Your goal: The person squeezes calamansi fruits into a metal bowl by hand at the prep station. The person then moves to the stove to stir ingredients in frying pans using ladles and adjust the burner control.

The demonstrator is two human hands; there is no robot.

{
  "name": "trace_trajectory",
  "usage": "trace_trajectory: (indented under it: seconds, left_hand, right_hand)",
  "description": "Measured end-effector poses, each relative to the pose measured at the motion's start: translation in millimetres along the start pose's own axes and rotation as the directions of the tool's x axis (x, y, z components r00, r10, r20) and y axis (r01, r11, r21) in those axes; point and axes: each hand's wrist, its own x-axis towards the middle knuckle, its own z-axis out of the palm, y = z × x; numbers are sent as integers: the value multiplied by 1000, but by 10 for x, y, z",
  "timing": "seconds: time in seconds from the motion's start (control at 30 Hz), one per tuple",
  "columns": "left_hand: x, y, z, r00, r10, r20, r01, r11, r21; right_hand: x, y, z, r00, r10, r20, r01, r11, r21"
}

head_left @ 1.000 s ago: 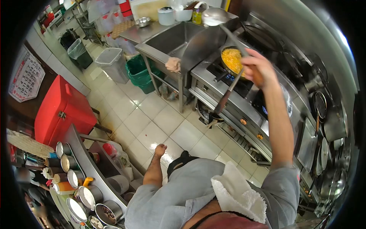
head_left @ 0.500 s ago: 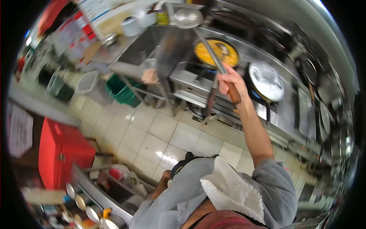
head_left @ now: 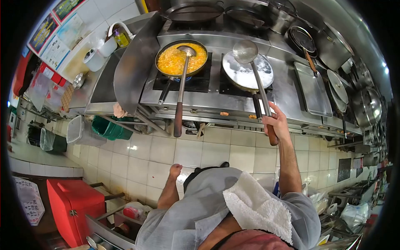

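My right hand (head_left: 276, 123) is wrapped round the wooden handle of a long metal skimmer (head_left: 246, 52). The skimmer's round bowl is held over the far side of a pan (head_left: 229, 75) whose surface is white with grey patches. To the left, a frying pan (head_left: 157, 60) full of chunky orange-yellow food stands on a burner with a blue flame. A ladle (head_left: 182, 83) rests in that food, its wooden handle sticking out past the stove's front edge. My left hand (head_left: 176, 170) hangs low by my body, fingers curled closed, with nothing visible in it.
A metal splash panel (head_left: 135, 62) divides the stove from the sink counter. Dark pans (head_left: 196, 13) stand behind the burners. At the right are a metal tray (head_left: 312, 89) and a large pot (head_left: 333, 46). A green bin (head_left: 110, 127) and a red cabinet (head_left: 75, 208) stand on the left.
My right hand has moved the skimmer rightward, from beyond the orange food to over the white-surfaced pan. My view has turned, and my left hand shows more fully.
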Motion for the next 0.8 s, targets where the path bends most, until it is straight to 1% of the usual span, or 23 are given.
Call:
trace_trajectory:
  seconds: [0.07, 0.1, 0.13, 0.23, 0.3, 0.33, 0.4, 0.47, 0.5, 0.6, 0.63, 0.7, 0.73, 0.8]
  left_hand:
    - [126, 23, 275, 998, 63, -4, -61, 982, 180]
    - [70, 167, 364, 997, 62, 45, -71, 964, 255]
    - [3, 271, 453, 997, 59, 42, -68, 964, 256]
    - [-134, 392, 648, 990, 114, 84, -133, 956, 263]
    - [-194, 370, 644, 991, 101, 87, -122, 949, 289]
    - [-201, 338, 628, 992, 91, 90, -115, 942, 315]
    - [-207, 252, 507, 993, 93, 76, -112, 945, 309]
    - [-127, 96, 297, 988, 85, 131, -134, 897, 422]
    - [33, -200, 237, 976, 183, 118, -212, 924, 319]
    - [123, -393, 25, 991, 88, 100, -102, 983, 152]
    - [157, -451, -17, 991, 84, 105, -100, 983, 154]
    - [192, -469, -72, 979, 177, 102, -188, 975, 119]
    - [184, -437, -74, 979, 175, 107, -188, 975, 121]
    - [203, -361, -34, 994, 80, 78, -90, 987, 132]
  right_hand:
    - [94, -37, -105, 1000, 4, -23, -5, 999, -32]
    - [132, -68, -128, 999, 15, -35, -17, 999, -44]
    - [186, -85, -149, 999, 17, -33, -18, 999, -43]
    - [320, -139, -138, 1000, 28, -3, -29, 998, -53]
    - [347, -206, -68, 998, 63, -13, -63, 996, -62]
    - [367, -195, -61, 998, 62, -14, -63, 996, -62]
    - [398, -161, -39, 998, 68, 18, -67, 995, -71]
    - [375, -153, -29, 996, 84, 26, -82, 995, -53]
    - [346, -142, -29, 995, 98, 36, -97, 995, -34]
    - [232, -114, -39, 992, 115, 48, -114, 993, -31]
    - [185, -108, -41, 992, 120, 44, -119, 992, -30]
    - [94, -103, -51, 990, 125, 59, -122, 992, -41]
    - [52, -76, -71, 990, 127, 53, -125, 991, -41]
    - [-39, -14, -115, 990, 114, 89, -113, 994, -7]
